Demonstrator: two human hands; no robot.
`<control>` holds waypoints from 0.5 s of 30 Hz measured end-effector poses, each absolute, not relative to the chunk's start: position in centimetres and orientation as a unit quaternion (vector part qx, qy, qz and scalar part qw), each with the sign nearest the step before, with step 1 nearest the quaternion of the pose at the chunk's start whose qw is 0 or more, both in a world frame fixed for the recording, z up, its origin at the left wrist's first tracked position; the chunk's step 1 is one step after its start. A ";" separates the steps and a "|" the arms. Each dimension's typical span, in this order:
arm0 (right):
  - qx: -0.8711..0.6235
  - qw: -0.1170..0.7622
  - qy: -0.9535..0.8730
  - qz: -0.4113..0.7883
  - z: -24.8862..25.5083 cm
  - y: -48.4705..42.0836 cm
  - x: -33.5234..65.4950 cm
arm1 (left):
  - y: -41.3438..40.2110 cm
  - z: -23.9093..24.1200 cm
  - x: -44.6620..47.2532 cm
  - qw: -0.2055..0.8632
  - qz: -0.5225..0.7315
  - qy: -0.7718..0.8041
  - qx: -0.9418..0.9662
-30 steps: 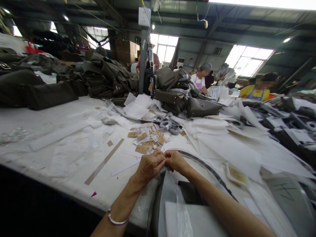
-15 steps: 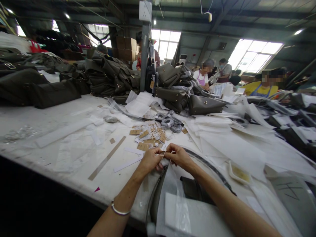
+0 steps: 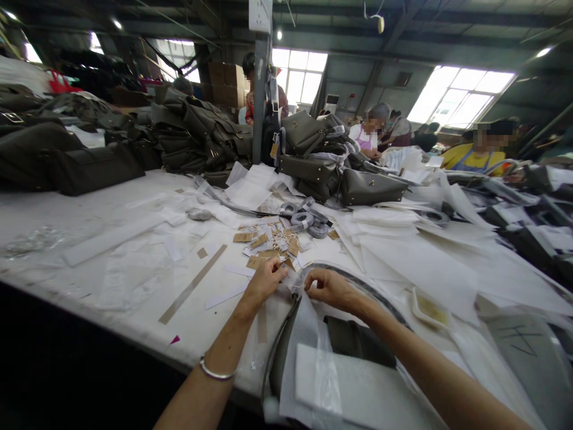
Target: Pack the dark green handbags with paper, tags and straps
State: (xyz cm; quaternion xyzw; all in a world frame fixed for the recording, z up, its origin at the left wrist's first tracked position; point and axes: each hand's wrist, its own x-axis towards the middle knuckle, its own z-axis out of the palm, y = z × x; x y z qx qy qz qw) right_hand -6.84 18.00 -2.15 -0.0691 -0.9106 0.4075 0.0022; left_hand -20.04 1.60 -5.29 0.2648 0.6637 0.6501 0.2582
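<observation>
A dark olive handbag (image 3: 358, 337), partly covered by a clear plastic bag and white sheets, lies at the table's front edge. Its wrapped handle (image 3: 380, 288) arches up on the right. Beside the near end of the handle, my left hand (image 3: 267, 279) has its fingers pinched at a brown hang tag (image 3: 287, 263); the fingertips partly hide the grip. Across a small gap, my right hand (image 3: 329, 288) is closed in a pinch on what looks like a thin white string by the handle. Just beyond lies a pile of hang tags (image 3: 259, 240) with white strings.
Wrapped strap coils (image 3: 302, 221) lie behind the tags. Olive handbags (image 3: 371, 188) are heaped at the back, around a metal post (image 3: 261, 95). White sheets (image 3: 416, 269) cover the right side, near a small dish (image 3: 430, 309). Several people work across the table.
My hands were together over the tag and string; they have drawn apart, left hand leftward and right hand slightly right. More of the handle end shows between them.
</observation>
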 end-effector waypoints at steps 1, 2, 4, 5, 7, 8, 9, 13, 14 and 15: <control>-0.057 0.000 -0.919 0.390 -2.0 17.9 -6.5 | 1.6 -5.0 -20.0 0.254 0.666 0.652 0.258; -0.054 0.001 -0.922 0.383 -1.9 17.8 -6.3 | 1.5 -4.6 -19.9 0.255 0.684 0.635 0.253; -0.064 0.009 -0.915 0.398 -2.0 17.4 -6.2 | 1.2 -3.7 -19.6 0.282 0.727 0.576 0.243; -0.071 0.013 -0.909 0.410 -2.2 17.3 -6.3 | 0.9 -3.4 -19.4 0.307 0.746 0.540 0.238; -0.088 0.011 -0.897 0.433 -2.9 17.3 -6.6 | 0.4 -2.8 -19.1 0.367 0.764 0.477 0.233; -0.097 0.006 -0.893 0.439 -3.2 17.4 -6.8 | 0.1 -2.8 -19.0 0.400 0.755 0.460 0.240; -0.110 0.002 -0.890 0.443 -3.4 17.6 -6.9 | -0.1 -2.8 -19.0 0.434 0.733 0.457 0.256; -0.159 0.095 -0.850 0.493 0.2 18.4 -6.4 | -0.1 -3.8 -19.4 0.474 0.636 0.511 0.332; -0.160 0.161 -0.827 0.514 2.2 18.5 -5.7 | 0.1 -3.9 -19.6 0.433 0.639 0.538 0.339; -0.144 0.231 -0.801 0.533 4.6 18.7 -4.8 | 0.3 -3.8 -19.6 0.374 0.654 0.565 0.337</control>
